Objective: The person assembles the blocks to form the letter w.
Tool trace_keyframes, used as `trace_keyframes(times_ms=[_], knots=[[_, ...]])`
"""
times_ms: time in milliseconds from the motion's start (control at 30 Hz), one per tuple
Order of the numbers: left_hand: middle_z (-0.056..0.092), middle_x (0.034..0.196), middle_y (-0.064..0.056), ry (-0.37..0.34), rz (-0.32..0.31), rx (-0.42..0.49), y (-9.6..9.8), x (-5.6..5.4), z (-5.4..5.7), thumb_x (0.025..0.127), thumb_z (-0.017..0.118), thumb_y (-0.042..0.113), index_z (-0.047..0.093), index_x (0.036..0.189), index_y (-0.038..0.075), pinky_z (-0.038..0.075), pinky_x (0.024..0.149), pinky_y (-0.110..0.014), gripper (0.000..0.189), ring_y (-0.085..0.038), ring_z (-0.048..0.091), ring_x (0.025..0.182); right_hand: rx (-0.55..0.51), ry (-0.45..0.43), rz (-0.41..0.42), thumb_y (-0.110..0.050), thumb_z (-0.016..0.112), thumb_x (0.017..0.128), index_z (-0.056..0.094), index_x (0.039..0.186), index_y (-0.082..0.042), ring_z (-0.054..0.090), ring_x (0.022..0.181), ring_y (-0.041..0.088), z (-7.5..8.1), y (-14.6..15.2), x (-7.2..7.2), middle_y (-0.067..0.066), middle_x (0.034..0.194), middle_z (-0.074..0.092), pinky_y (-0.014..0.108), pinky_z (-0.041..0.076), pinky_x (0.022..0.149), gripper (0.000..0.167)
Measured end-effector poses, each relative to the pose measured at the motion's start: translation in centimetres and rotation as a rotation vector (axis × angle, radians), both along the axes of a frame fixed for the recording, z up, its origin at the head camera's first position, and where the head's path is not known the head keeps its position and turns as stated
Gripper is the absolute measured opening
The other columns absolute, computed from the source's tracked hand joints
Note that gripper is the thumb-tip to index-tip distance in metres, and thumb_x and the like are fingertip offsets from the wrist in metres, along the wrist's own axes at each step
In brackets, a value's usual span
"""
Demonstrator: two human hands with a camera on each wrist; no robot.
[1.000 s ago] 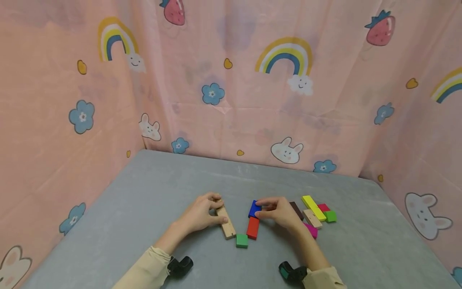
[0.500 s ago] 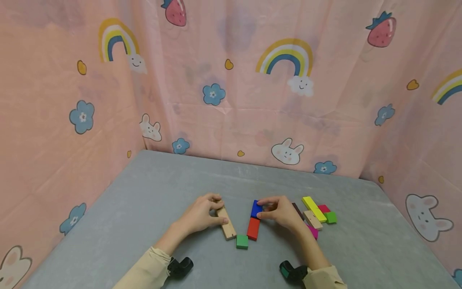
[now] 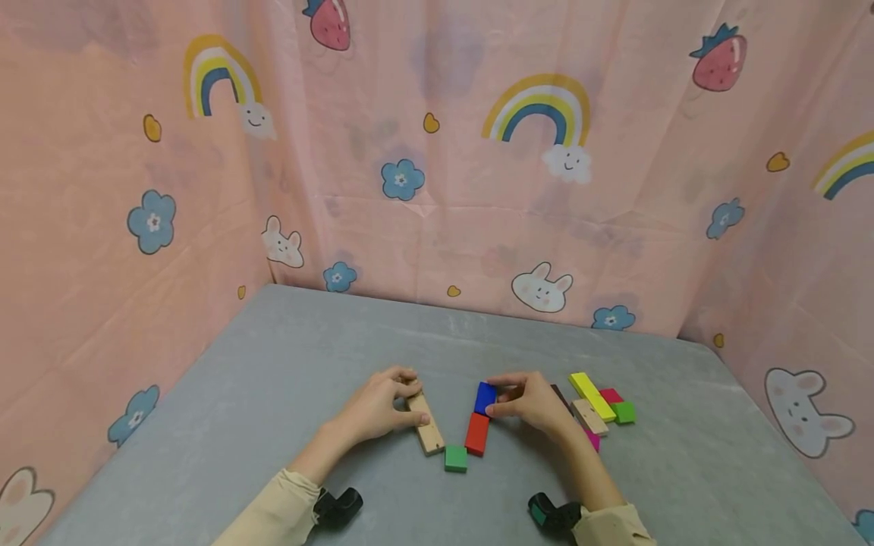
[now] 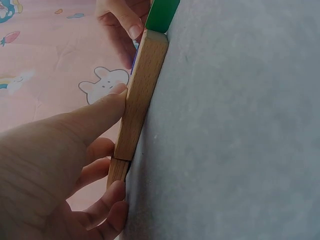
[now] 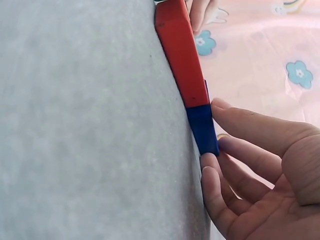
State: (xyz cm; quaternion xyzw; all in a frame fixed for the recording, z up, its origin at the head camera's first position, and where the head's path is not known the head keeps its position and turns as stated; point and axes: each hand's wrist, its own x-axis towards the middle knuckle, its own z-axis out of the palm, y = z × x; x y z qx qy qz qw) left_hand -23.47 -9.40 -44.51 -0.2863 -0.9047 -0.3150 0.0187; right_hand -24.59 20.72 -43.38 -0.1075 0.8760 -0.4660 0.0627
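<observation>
My left hand (image 3: 378, 406) pinches a row of plain wooden blocks (image 3: 429, 436) lying flat. In the left wrist view its thumb presses the longer wooden block (image 4: 142, 95), while the fingers curl at a second wooden piece (image 4: 117, 171) joined end to end with it. With thumb and fingertips my right hand (image 3: 536, 406) holds a blue block (image 3: 485, 396), whose near end meets a red block (image 3: 476, 434); the right wrist view shows that blue block (image 5: 204, 129) touching the red one (image 5: 182, 52). A small green block (image 3: 455, 458) lies between the near ends, completing a V-like outline.
Right of my right hand lies a loose cluster: a yellow block (image 3: 592, 396), a wooden block (image 3: 589, 417), a red piece (image 3: 611, 395), a light green piece (image 3: 624, 412), and partly hidden brown and magenta blocks (image 3: 592, 438). A pink patterned curtain (image 3: 464, 227) surrounds the grey table (image 3: 328, 326).
My right hand and the blue block have shifted slightly to the right, covering more of the brown and magenta blocks. The left hand stays on the wooden blocks.
</observation>
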Motion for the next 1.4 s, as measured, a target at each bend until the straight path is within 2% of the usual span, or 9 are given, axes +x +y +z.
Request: trace_keyframes(times_ms=[167, 367, 833, 1100, 1400], knots=[[0.05, 0.141, -0.01, -0.003, 0.007, 0.003, -0.03, 0.02, -0.05, 0.087, 0.074, 0.044, 0.06, 0.135, 0.002, 0.04, 0.102, -0.05, 0.065, -0.034, 0.043, 0.131, -0.008, -0.004, 0.023, -0.013, 0.086, 0.078, 0.07, 0.12, -0.001, 0.057, 0.083, 0.022, 0.02, 0.15, 0.08, 0.008, 0.098, 0.065, 0.029, 0.046, 0.065, 0.047], [0.05, 0.141, -0.01, 0.005, 0.006, 0.003, -0.04, 0.08, -0.09, 0.087, 0.075, 0.044, 0.06, 0.134, 0.002, 0.039, 0.102, -0.05, 0.065, -0.034, 0.043, 0.131, -0.023, -0.016, 0.043, -0.013, 0.085, 0.078, 0.069, 0.121, 0.001, 0.058, 0.085, 0.022, 0.07, 0.18, 0.29, 0.009, 0.097, 0.066, 0.03, 0.048, 0.069, 0.048], [0.05, 0.141, -0.009, 0.006, 0.017, -0.012, -0.01, -0.01, -0.23, 0.087, 0.074, 0.046, 0.06, 0.135, 0.003, 0.039, 0.102, -0.049, 0.066, -0.032, 0.043, 0.131, -0.063, -0.054, 0.038, -0.012, 0.083, 0.081, 0.068, 0.123, 0.0, 0.056, 0.086, 0.024, 0.17, -0.07, 0.52, 0.011, 0.098, 0.064, 0.03, 0.046, 0.068, 0.047], [0.049, 0.142, -0.009, 0.0, 0.013, -0.001, 0.01, -0.13, -0.16, 0.087, 0.074, 0.045, 0.059, 0.135, 0.002, 0.039, 0.102, -0.049, 0.066, -0.033, 0.042, 0.132, -0.043, -0.049, 0.02, -0.021, 0.082, 0.083, 0.065, 0.126, -0.002, 0.06, 0.089, 0.022, 0.14, -0.14, 0.31, 0.008, 0.113, 0.065, 0.032, 0.05, 0.075, 0.049], [0.049, 0.142, -0.01, -0.002, 0.01, -0.004, 0.03, 0.0, 0.0, 0.087, 0.074, 0.045, 0.059, 0.135, 0.002, 0.039, 0.103, -0.05, 0.066, -0.034, 0.042, 0.132, -0.051, -0.052, 0.003, -0.021, 0.079, 0.086, 0.066, 0.124, -0.002, 0.06, 0.086, 0.022, 0.21, -0.08, 0.34, 0.008, 0.113, 0.065, 0.033, 0.05, 0.074, 0.044]])
